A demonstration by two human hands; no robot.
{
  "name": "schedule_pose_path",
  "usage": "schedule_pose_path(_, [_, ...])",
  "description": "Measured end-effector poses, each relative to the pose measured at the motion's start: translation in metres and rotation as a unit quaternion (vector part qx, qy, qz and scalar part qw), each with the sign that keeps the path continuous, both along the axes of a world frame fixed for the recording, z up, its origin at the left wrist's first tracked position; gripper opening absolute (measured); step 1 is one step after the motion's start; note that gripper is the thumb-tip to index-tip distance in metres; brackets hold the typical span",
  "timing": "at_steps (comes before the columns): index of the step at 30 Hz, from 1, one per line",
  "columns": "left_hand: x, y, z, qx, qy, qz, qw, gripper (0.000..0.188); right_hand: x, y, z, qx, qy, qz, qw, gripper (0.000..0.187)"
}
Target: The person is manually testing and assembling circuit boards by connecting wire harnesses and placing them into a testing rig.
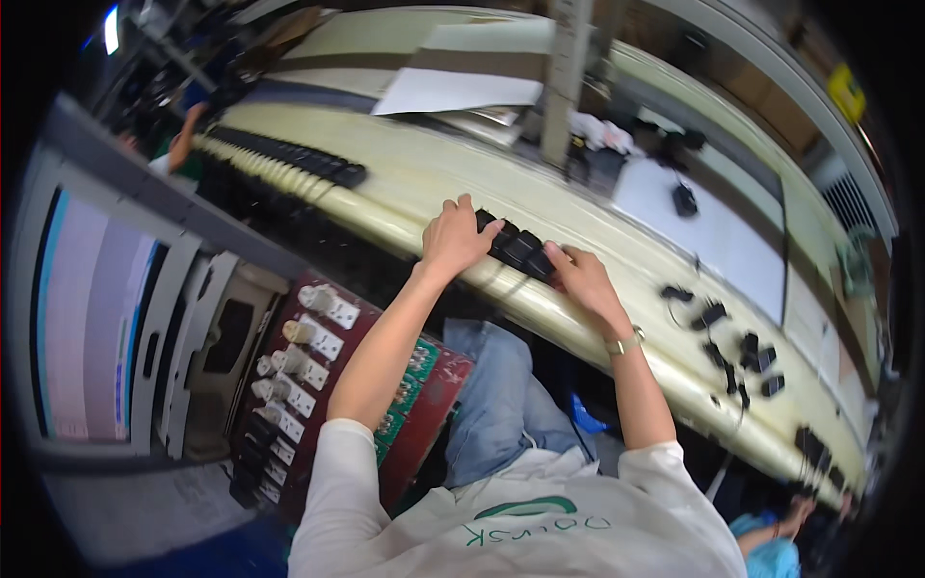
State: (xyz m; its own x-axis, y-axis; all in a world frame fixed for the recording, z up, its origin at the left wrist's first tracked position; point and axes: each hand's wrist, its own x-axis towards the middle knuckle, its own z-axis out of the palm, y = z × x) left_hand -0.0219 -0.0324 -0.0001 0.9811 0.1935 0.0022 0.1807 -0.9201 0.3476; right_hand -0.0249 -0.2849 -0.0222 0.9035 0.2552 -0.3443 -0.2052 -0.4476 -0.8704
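Observation:
A short row of black boxy power adapters (520,248) lies side by side near the front edge of the cream-coloured work surface. My left hand (457,237) is closed around the left end of the row, its thumb lying over the adapters. At the other end my right hand (581,276) presses in, thumb and fingers bent against the last adapter. Between them the two hands hold the row from both ends. The undersides of the adapters and some of my fingertips are hidden.
A long line of black adapters (289,154) runs along the front edge to the left. Loose adapters (713,315) are scattered at the right. On my left stand a red board with white sockets (305,370) and a screen (92,318). Other people's hands (798,513) show at right and far left.

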Motion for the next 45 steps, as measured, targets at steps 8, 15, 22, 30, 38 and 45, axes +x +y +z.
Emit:
schedule_pose_path(8, [0.008, -0.101, -0.024, -0.356, 0.087, -0.08, 0.927, 0.063, -0.036, -0.041, 0.01, 0.214, 0.01, -0.243, 0.946, 0.063])
schedule_pose_path(15, [-0.1, -0.085, 0.029, -0.631, -0.073, -0.01, 0.772, 0.06, -0.088, -0.035, 0.045, 0.433, -0.028, -0.234, 0.87, 0.076])
schedule_pose_path(22, [-0.337, -0.064, 0.037, -0.798, -0.065, 0.031, 0.598, 0.054, -0.199, -0.092, 0.084, 0.208, -0.161, 0.191, 0.946, 0.058])
schedule_pose_path(30, [-0.469, -0.09, 0.018, -0.675, 0.01, 0.02, 0.738, 0.052, -0.228, -0.096, 0.049, 0.297, 0.238, 0.409, 0.829, 0.049])
schedule_pose_path(38, [-0.49, -0.072, 0.036, -0.543, 0.182, -0.097, 0.814, 0.055, -0.252, -0.084, -0.019, 0.392, 0.418, 0.393, 0.72, 0.049])
schedule_pose_path(45, [-0.521, -0.092, -0.035, -0.784, 0.032, 0.056, 0.618, 0.055, -0.265, -0.061, -0.005, 0.341, 0.489, 0.374, 0.71, 0.052])
